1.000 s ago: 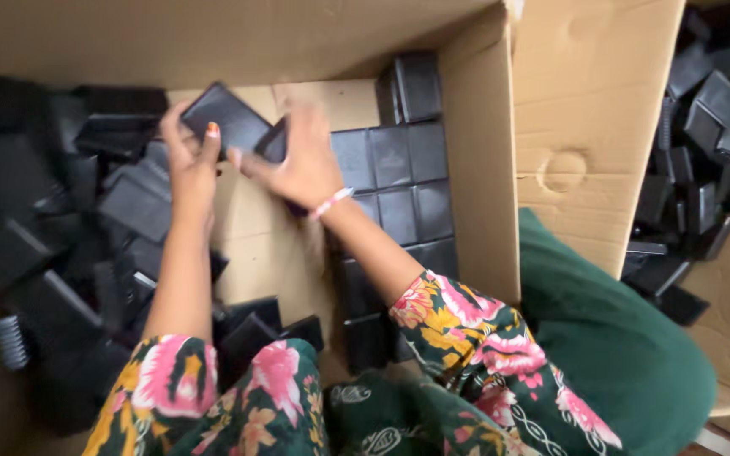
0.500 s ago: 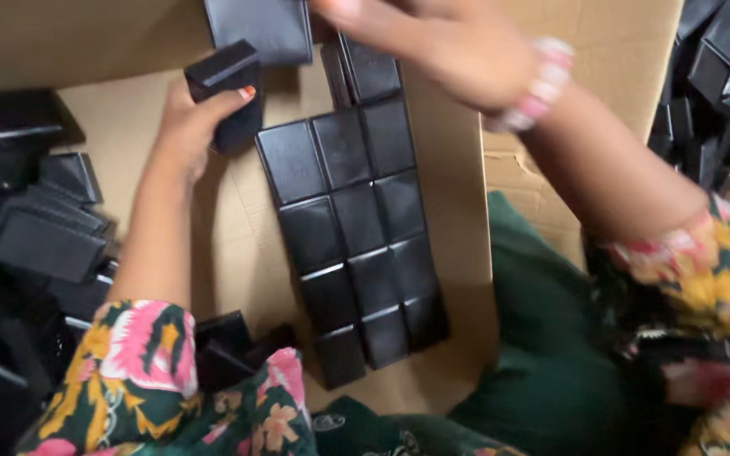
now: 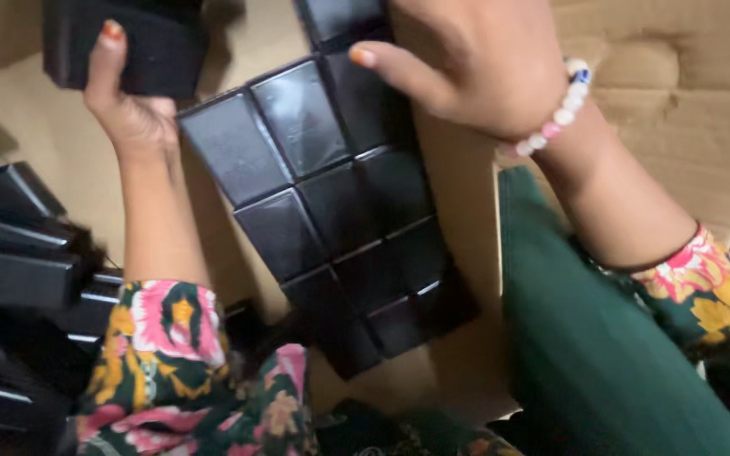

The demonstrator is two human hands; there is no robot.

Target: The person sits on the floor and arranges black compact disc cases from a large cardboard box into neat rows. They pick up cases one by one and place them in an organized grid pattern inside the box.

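My left hand [image 3: 133, 110] grips a black rectangular box [image 3: 128, 46] at the upper left, thumb over its front face. My right hand [image 3: 475, 63], with a bead bracelet at the wrist, rests on the top of a neat grid of black square boxes [image 3: 323, 194] packed side by side on the floor of a cardboard carton [image 3: 686, 127]. Its thumb points left across the top boxes. Whether it grips a box I cannot tell; the top of the grid runs out of view.
A loose heap of black boxes [image 3: 19, 262] fills the left side of the carton. Green cloth [image 3: 601, 346] and my floral sleeves [image 3: 171, 363] cover the bottom of the view. The carton's brown wall stands at the right.
The view has closed in on the carton. My left hand has lifted its black box higher, and my right hand has come down onto the top of the grid.
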